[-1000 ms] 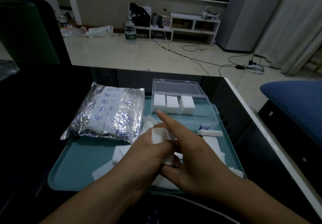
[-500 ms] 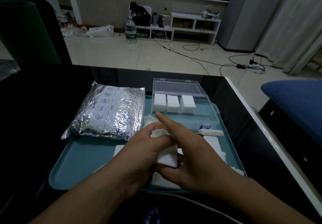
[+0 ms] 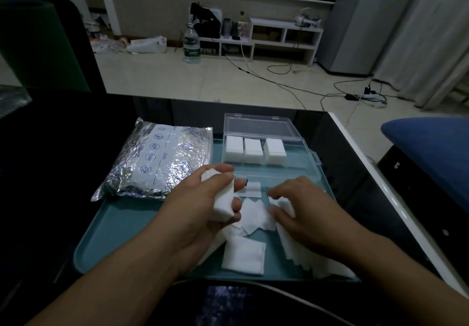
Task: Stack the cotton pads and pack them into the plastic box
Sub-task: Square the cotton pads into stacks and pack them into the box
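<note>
Left hand (image 3: 203, 206) over the middle of the teal tray (image 3: 121, 226), fingers and thumb curled round a thick stack of cotton pads (image 3: 223, 198), held up off the tray. Right hand (image 3: 304, 211) just right of that, palm down, fingers bent, fingertips pinching at a loose pad (image 3: 283, 205) lying on the tray. More loose cotton pads (image 3: 253, 215) scattered on the tray between the two hands; one folded pad (image 3: 243, 254) near the tray's front edge, more fanned out under the right wrist. Clear plastic box (image 3: 304, 158) at the tray's back right, lid open and leaning back, three white stacks (image 3: 253, 150) standing side by side along its far wall, front half bare. Silver foil pouch (image 3: 157, 160) at the tray's back left, partly hanging over the left rim. Small white strip with a blue tip (image 3: 250, 188) on the tray just in front of the box. Tray on a dark table (image 3: 50, 148).
</note>
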### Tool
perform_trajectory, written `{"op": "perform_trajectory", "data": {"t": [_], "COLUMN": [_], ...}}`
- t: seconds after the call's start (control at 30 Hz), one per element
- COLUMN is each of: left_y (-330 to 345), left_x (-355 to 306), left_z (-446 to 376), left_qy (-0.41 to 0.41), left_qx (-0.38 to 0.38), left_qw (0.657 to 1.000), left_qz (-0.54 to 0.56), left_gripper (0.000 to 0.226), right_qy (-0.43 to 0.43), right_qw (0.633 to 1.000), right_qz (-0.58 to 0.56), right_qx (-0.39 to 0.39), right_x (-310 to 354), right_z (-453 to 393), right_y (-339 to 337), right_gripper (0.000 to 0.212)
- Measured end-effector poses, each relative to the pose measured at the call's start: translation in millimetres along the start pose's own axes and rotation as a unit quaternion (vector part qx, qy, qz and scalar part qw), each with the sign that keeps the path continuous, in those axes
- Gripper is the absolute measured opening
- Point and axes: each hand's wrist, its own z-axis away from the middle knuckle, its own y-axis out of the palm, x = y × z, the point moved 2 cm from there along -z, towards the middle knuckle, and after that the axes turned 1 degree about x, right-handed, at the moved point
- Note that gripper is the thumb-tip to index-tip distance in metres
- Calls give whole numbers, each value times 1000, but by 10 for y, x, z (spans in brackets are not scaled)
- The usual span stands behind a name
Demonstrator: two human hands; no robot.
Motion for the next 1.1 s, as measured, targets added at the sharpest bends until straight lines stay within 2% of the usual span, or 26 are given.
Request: {"op": "perform_trajectory", "data": {"t": [0.13, 0.2, 0.37, 0.47, 0.57, 0.63, 0.7, 0.77, 0.83, 0.93, 1.0, 1.1], "left_y": [-8, -11, -1, -8, -35, -40, -28, -4, 22, 61, 67, 56], "left_x": [10, 11, -20, -71, -94, -82, -58, -22, 19, 72, 84, 82], "left_z": [2, -1, 11, 32, 27, 10, 1, 3, 13, 30, 44, 46], "left_qy": [0, 1, -23, -45, -36, -23, -8, 1, 2, -9, -15, -13], "left_qx": [-3, -5, -6, 6, 9, -5, -16, -16, -2, 23, 29, 20], "left_qw": [1000, 1000, 1000, 998, 999, 999, 1000, 1000, 1000, 999, 998, 999], "left_qz": [-8, -11, 3, 41, 38, 25, 11, -5, -21, -40, -45, -39], "left_gripper": [12, 12, 25, 34, 31, 30, 30, 29, 28, 26, 24, 26], "right_qy": [19, 38, 41, 70, 121, 144, 145, 144, 144, 131, 119, 108], "right_qw": [994, 992, 999, 984, 942, 887, 821, 790, 793, 820, 855, 907], "right_qz": [101, 114, 1, -145, -290, -415, -539, -590, -590, -550, -490, -376], "right_qx": [35, 39, -21, -80, -116, -139, -122, -82, -59, -83, -123, -153], "right_x": [157, 195, 219, 209, 142, 98, 111, 160, 242, 341, 367, 391], "right_z": [-86, -122, -142, -141, -120, -56, 41, 118, 144, 112, 90, 84], "right_y": [219, 293, 275, 140, -67, -208, -304, -317, -271, -167, -106, -36], "right_gripper": [51, 51, 37, 27, 23, 23, 28, 38, 30, 9, 8, 19]}}
